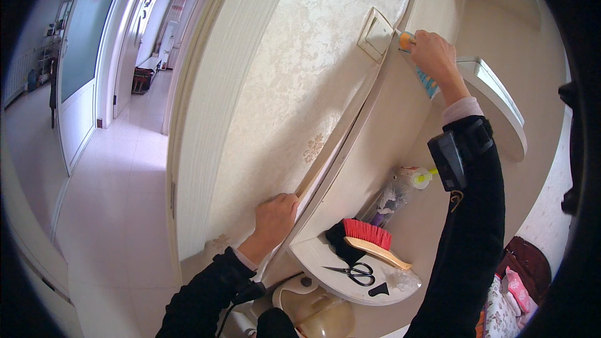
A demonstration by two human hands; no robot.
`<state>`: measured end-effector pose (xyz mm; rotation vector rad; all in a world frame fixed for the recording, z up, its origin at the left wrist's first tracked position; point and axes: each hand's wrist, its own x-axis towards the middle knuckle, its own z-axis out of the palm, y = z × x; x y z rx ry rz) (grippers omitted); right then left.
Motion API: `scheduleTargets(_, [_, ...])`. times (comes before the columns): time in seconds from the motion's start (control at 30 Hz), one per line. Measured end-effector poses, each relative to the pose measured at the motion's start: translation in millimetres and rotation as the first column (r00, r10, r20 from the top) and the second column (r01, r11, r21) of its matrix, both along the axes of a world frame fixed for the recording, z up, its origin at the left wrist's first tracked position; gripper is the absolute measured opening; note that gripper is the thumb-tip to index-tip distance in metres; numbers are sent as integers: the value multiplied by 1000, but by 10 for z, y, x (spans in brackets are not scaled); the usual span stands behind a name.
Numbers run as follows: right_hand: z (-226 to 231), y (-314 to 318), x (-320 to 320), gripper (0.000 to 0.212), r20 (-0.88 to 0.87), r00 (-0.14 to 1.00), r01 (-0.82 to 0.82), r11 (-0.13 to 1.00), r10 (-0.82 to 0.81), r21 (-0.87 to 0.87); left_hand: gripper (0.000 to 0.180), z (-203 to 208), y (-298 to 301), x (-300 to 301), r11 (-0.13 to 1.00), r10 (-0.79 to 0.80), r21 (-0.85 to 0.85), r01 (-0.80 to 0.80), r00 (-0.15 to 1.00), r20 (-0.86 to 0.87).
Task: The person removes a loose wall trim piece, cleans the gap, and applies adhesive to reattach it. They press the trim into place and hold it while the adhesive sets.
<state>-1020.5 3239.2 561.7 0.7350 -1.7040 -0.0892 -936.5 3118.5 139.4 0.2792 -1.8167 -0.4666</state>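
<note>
My left hand is closed on the loose edge of the patterned cream wallpaper, low down where the wall meets the shelf unit. A narrow strip of that edge stands away from the wall above it. Higher up, my right hand is wrapped round a small orange-and-pale tool. Its exact kind is mostly hidden by the fingers. The tool's tip points at the wallpaper edge, just right of a square wall switch.
A rounded lower shelf bears scissors, a red-bristled brush and a small black piece. Plastic-wrapped things stand behind. An upper shelf juts out beside my right forearm. A door frame and hallway floor lie left.
</note>
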Motion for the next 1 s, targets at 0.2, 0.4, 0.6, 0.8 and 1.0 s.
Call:
scheduleTargets(0.2, [17, -16, 20, 26, 42, 999, 11, 1000, -10, -10, 7, -10, -5, -7, 1000, 9, -6, -9, 1000, 14])
scheduleTargets(0.4, [109, -21, 11, 31, 168, 985, 30, 999, -25, -28, 8, -31, -20, -28, 1000, 17, -14, -16, 1000, 26])
scheduleTargets(0.6, [217, -61, -125, 33, 194, 981, 29, 997, -15, -65, 9, -35, -13, -34, 999, 41, -21, -40, 998, 41])
scheduleTargets(0.8, [440, -100, -305, 35, 151, 988, -6, 991, 26, -130, 9, -18, -17, -26, 999, 24, -26, -22, 999, 47])
scheduleTargets(1.0, [730, -110, -407, 40, 171, 984, -26, 997, 37, -67, 9, -4, -14, -8, 999, 14, -42, -13, 1000, 18])
